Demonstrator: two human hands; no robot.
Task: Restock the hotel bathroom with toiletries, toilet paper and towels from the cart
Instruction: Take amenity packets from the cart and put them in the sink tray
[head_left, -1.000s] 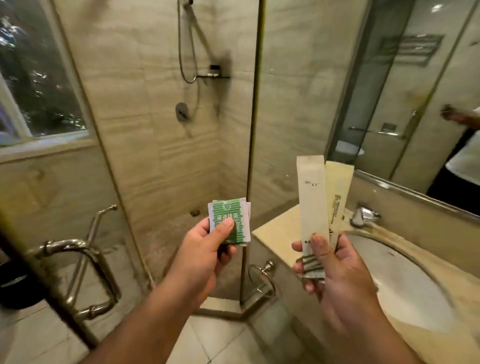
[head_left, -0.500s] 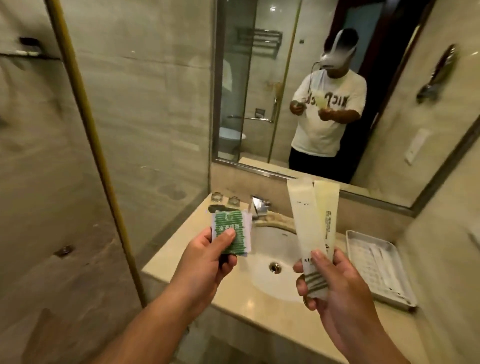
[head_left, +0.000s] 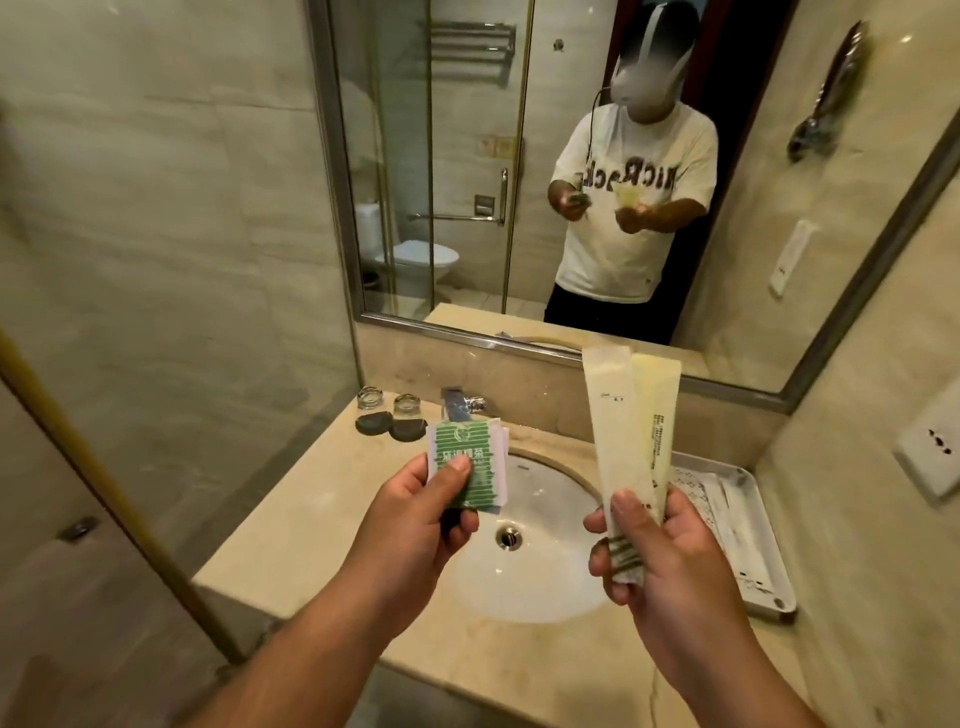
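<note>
My left hand (head_left: 415, 514) pinches a small stack of green-and-white square sachets (head_left: 467, 462), thumb on top, above the left rim of the sink (head_left: 540, 587). My right hand (head_left: 660, 551) grips two long pale paper sleeves (head_left: 623, 431) by their lower ends; they stand upright, one white, one cream, above the basin's right side. A white amenity tray (head_left: 763, 566) lies on the beige counter (head_left: 291, 525) to the right of the sink, with flat packets in it.
Two upturned glasses (head_left: 389, 410) on dark coasters stand at the counter's back left beside the tap (head_left: 462, 402). A glass shower partition with a brass edge (head_left: 119, 499) rises on the left. The mirror (head_left: 571, 156) shows a person, a toilet and a towel rack. A wall socket (head_left: 930, 452) sits at right.
The view has swung right from the shower to face the sink and mirror, and has come closer to the counter. Both hands keep their hold on the same items.
</note>
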